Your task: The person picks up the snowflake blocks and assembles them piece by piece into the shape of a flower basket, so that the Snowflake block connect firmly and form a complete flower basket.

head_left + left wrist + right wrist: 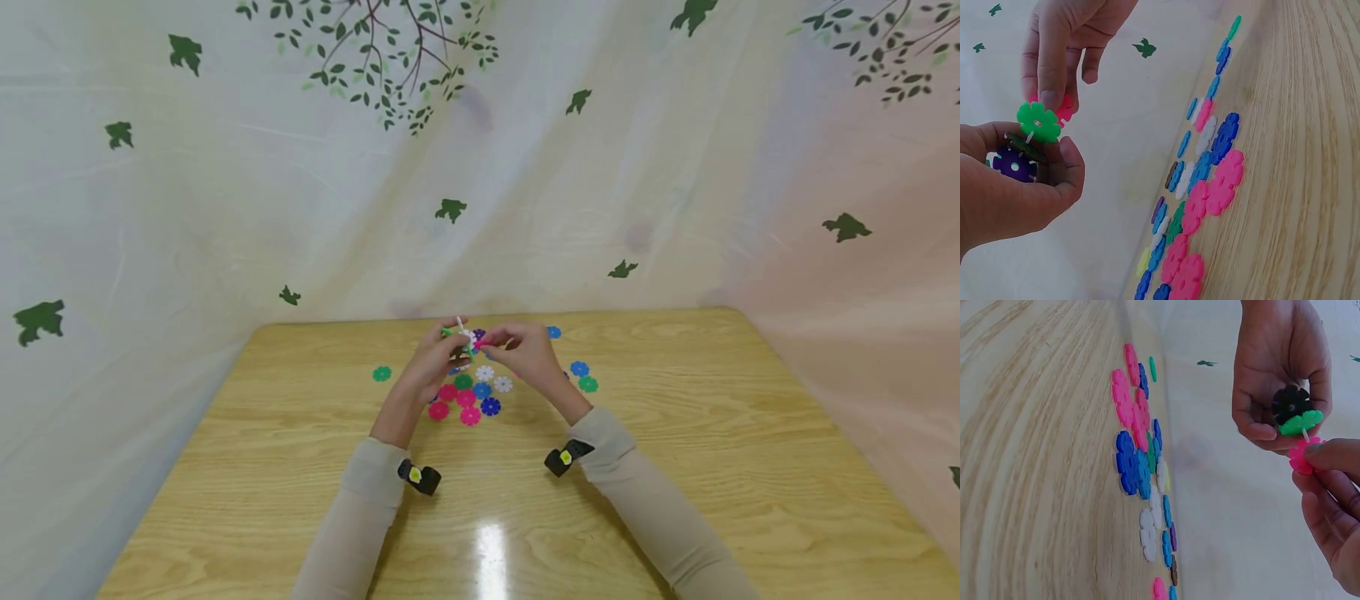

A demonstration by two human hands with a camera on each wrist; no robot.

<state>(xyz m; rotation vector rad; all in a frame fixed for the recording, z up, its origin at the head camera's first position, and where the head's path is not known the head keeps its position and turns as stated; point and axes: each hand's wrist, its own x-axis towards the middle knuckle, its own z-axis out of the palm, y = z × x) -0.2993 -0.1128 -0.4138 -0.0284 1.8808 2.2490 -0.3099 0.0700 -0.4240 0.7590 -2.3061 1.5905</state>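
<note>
My left hand holds a small cluster of joined flower-shaped plastic discs. In the left wrist view the cluster shows a bright green disc and a dark purple disc. A black-looking disc sits against the left palm in the right wrist view. With thumb and fingers, my right hand pinches a pink disc right beside the green one. A short white piece shows between pink and green. Whether the pink disc is slotted in, I cannot tell. Fingers cover part of the cluster.
Below the hands, loose discs lie on the wooden table: several pink discs, white discs and blue discs. A green disc lies apart at left. Behind the table hangs a printed curtain.
</note>
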